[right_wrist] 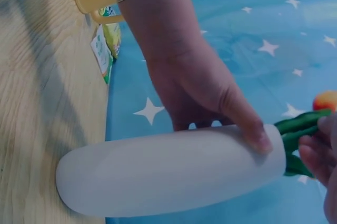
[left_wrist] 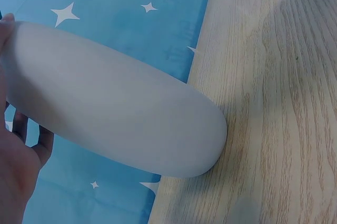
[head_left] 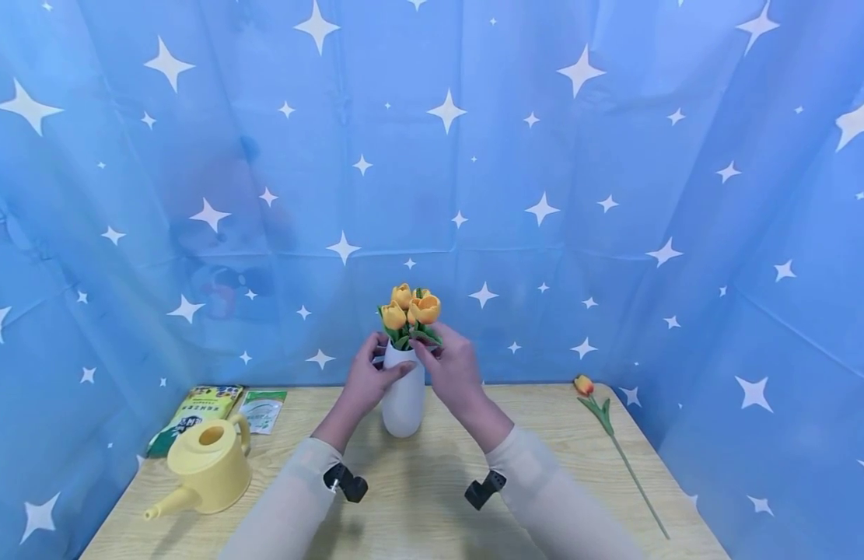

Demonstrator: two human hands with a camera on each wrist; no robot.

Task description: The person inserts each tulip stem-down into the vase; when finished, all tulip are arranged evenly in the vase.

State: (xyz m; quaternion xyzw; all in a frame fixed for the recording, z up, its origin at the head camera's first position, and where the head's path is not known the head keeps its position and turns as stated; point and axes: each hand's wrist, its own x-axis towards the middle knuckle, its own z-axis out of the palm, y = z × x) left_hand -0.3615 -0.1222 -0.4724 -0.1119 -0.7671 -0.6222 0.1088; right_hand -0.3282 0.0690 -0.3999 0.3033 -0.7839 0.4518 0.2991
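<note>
A white vase (head_left: 404, 400) stands upright at the back of the table, holding several yellow-orange tulips (head_left: 425, 309) with green leaves. My left hand (head_left: 371, 375) grips the vase near its rim, thumb across the front and fingers around the far side. In the right wrist view that thumb presses on the vase wall (right_wrist: 168, 174) just below the opening. At the mouth of the vase, my right hand (head_left: 454, 372) pinches a tulip by its green leaves (right_wrist: 303, 124) between thumb and fingers. The stem ends are hidden inside the vase.
A single orange-red tulip (head_left: 612, 428) lies along the table's right side. On the left stands a yellow watering can (head_left: 211, 470), its spout toward the front. Behind it lie a yellow-green bag (head_left: 201, 408) and a small packet (head_left: 264, 411). A blue starred curtain (head_left: 404, 194) encloses the table.
</note>
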